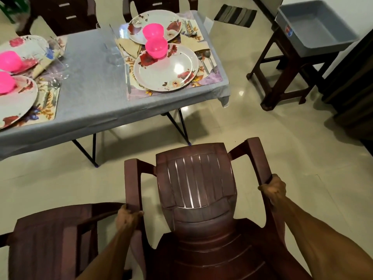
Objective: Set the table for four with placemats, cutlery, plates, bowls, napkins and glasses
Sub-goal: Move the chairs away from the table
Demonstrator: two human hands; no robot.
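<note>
Left hand (129, 216): grips chair (195, 188) armrest
Right hand (273, 187): grips other armrest
Tabletop (90, 77): ahead, apart from hands — plates (165, 67), pink bowls (156, 47) set
Second chair (50, 239): beside, left

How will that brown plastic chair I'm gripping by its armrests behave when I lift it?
The chair looks like thin moulded plastic, so it is probably light and stiff. With the left hand and right hand each gripping an armrest, it should stay level. Its glossy surface may be slightly slippery.

Bare forearms (314, 237), no sleeves or jewellery
</note>
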